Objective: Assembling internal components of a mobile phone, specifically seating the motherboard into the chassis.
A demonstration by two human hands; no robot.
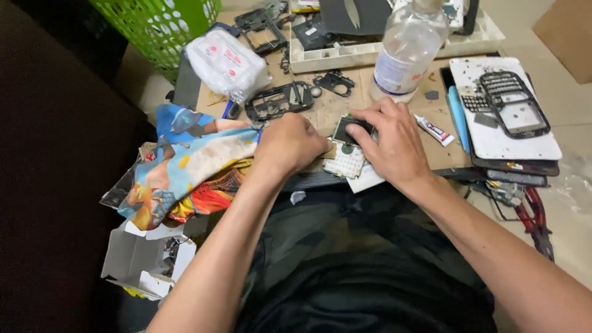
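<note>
My left hand point(293, 143) is closed in a fist on the brown board, its fingertips hidden; whether it holds a tool I cannot tell. My right hand point(387, 140) presses down on a small dark phone part point(345, 129) with a screen, fingers curled over its right end. Just below that part lies a white keypad membrane point(345, 161) on a white scrap. Both hands meet at the near edge of the cardboard work board point(336, 108).
A clear plastic bottle point(408, 49) stands right behind my right hand. A small glue tube point(435, 130), a black phone frame point(279, 100), a white panel with a keypad frame point(515, 108), a wipes pack point(225, 63), colourful cloth point(185, 163) and red pliers point(535, 219) surround the board.
</note>
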